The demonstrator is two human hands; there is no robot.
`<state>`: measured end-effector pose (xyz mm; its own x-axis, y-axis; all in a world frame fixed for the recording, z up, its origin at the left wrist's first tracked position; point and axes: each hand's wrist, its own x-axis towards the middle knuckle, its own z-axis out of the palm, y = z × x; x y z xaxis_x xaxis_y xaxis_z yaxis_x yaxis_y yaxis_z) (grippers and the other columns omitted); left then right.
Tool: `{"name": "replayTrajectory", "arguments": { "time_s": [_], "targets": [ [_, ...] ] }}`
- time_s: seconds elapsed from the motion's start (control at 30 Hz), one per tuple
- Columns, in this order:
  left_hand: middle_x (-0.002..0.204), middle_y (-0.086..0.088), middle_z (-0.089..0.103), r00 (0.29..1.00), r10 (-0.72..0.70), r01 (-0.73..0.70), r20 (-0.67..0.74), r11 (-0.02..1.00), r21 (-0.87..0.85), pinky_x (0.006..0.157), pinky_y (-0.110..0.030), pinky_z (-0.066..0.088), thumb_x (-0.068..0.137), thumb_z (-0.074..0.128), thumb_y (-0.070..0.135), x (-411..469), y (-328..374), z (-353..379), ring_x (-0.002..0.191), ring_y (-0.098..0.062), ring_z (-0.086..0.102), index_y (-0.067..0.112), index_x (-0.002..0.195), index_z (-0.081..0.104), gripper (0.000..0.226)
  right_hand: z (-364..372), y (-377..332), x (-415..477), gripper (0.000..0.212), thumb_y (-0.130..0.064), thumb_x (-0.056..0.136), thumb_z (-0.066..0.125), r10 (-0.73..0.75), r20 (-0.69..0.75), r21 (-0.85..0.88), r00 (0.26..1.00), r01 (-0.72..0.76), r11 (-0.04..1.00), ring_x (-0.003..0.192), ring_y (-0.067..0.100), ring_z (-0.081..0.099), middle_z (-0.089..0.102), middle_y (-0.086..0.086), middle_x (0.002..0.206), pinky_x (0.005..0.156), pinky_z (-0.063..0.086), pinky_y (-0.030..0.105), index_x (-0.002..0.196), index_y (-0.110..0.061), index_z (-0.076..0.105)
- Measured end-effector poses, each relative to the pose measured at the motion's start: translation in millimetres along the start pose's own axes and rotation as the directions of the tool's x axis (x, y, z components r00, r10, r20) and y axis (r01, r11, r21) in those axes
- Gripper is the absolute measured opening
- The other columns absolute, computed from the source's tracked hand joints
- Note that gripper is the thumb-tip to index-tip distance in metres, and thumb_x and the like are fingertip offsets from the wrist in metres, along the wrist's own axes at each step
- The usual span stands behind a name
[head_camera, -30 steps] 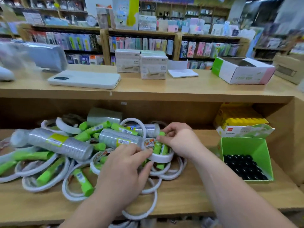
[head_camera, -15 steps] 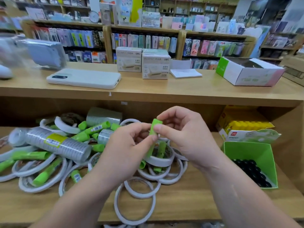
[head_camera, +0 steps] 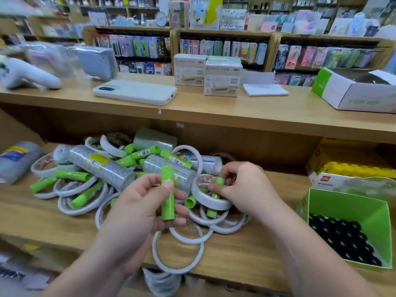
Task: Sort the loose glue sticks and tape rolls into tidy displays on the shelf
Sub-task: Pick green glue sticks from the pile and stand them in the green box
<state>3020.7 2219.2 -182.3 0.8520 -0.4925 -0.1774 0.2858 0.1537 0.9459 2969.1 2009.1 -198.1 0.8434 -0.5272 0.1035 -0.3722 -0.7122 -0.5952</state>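
Mid-frame, our left hand (head_camera: 137, 209) grips one glue stick (head_camera: 167, 192), right hand (head_camera: 242, 189) pinches another (head_camera: 218, 182); pile (head_camera: 102, 168) mostly unsorted, w/ box (head_camera: 351, 213) lower right.

Glue stick (head_camera: 167, 192) now in left hand (head_camera: 137, 213) alone; right hand (head_camera: 242, 189) back down on the pile.

Left hand (head_camera: 137, 207): raised before the chest, palm turned inward, thumb and curled fingers closed around an upright glue stick (head_camera: 167, 192). Right hand (head_camera: 244, 188): lower, knuckles up, fingertips pinching a second glue stick (head_camera: 219, 182) at the pile. Both forearms bare, entering from the bottom edge and converging toward the centre.
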Motion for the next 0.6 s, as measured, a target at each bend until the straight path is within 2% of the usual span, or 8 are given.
{"name": "replayTrajectory", "arguments": {
  "time_s": [0.07,0.13,0.2,0.27,0.33,0.4,0.47,0.6],
  "targets": [
    [0.087,-0.02,0.07,1.0,0.001,-0.001,0.005,1.0,-0.007,0.055,-0.037,0.057,0.097,0.055,0.013,-8,-7,4,0.066,-0.029,0.067,0.003,0.107,0.058,0.015,-4,-1,-5,0.032,-0.042,0.072,0.086,-0.063,-0.057,0.053,0.996,0.066,0.996,0.056,0.008,0.052,0.058,-0.007,0.058,0.056,0.043,0.027,0.07,-0.023,0.06],
    [0.086,-0.02,0.069,1.0,0.015,-0.015,-0.008,1.0,-0.009,0.059,-0.038,0.056,0.099,0.053,0.011,-15,-14,7,0.069,-0.03,0.067,0.003,0.11,0.06,0.015,-16,-5,-10,0.028,-0.034,0.075,0.086,-0.125,-0.219,0.092,0.968,0.149,0.985,0.06,0.006,0.058,0.06,-0.009,0.061,0.054,0.041,0.016,0.073,-0.024,0.06],
    [0.087,-0.02,0.07,0.999,0.037,-0.037,-0.04,0.999,-0.006,0.065,-0.038,0.057,0.101,0.051,0.01,-20,-17,9,0.074,-0.031,0.069,0.006,0.11,0.064,0.017,-34,-13,-20,0.03,-0.031,0.075,0.087,-0.112,-0.315,0.245,0.943,0.195,0.95,0.062,0.005,0.062,0.065,-0.008,0.07,0.058,0.049,0.015,0.084,-0.027,0.059],
    [0.092,-0.02,0.073,0.997,0.045,-0.046,-0.056,0.999,-0.012,0.069,-0.035,0.06,0.099,0.052,0.01,-24,-17,9,0.083,-0.031,0.073,0.007,0.109,0.068,0.019,-51,-24,-34,0.038,-0.028,0.072,0.09,-0.116,-0.219,0.427,0.969,0.202,0.881,0.061,0.01,0.065,0.071,-0.002,0.075,0.06,0.055,0.02,0.093,-0.028,0.058],
    [0.099,-0.021,0.074,1.0,0.027,-0.027,-0.014,0.999,-0.026,0.069,-0.035,0.062,0.093,0.056,0.016,-30,-17,10,0.087,-0.032,0.074,0.007,0.11,0.068,0.023,-55,-35,-46,0.04,-0.021,0.07,0.091,-0.189,-0.015,0.591,0.982,0.161,0.791,0.061,0.02,0.065,0.073,0.005,0.076,0.064,0.056,0.031,0.096,-0.021,0.061],
    [0.104,-0.023,0.073,0.998,-0.023,0.025,0.067,0.999,-0.035,0.068,-0.042,0.062,0.086,0.058,0.025,-37,-16,14,0.087,-0.037,0.073,0.007,0.112,0.068,0.033,-42,-41,-55,0.039,-0.012,0.069,0.091,-0.251,0.119,0.711,0.961,0.094,0.697,0.06,0.017,0.058,0.072,0.008,0.074,0.062,0.052,0.032,0.095,-0.013,0.062],
    [0.101,-0.027,0.07,0.987,-0.091,0.101,0.134,0.992,-0.07,0.059,-0.042,0.059,0.085,0.059,0.027,-44,-17,16,0.081,-0.041,0.072,0.008,0.112,0.069,0.035,-22,-40,-58,0.033,-0.01,0.07,0.09,-0.268,0.149,0.74,0.952,0.073,0.669,0.061,0.015,0.054,0.066,0.006,0.07,0.059,0.049,0.033,0.09,-0.009,0.064],
    [0.088,-0.023,0.066,0.97,-0.163,0.195,0.182,0.966,-0.172,0.043,-0.032,0.054,0.084,0.062,0.016,-52,-24,12,0.068,-0.031,0.067,0.006,0.112,0.071,0.031,4,-34,-55,0.02,-0.016,0.079,0.085,-0.273,0.128,0.705,0.953,0.106,0.701,0.062,0.017,0.055,0.067,0.003,0.071,0.059,0.048,0.035,0.088,-0.014,0.067]
  ]
}}
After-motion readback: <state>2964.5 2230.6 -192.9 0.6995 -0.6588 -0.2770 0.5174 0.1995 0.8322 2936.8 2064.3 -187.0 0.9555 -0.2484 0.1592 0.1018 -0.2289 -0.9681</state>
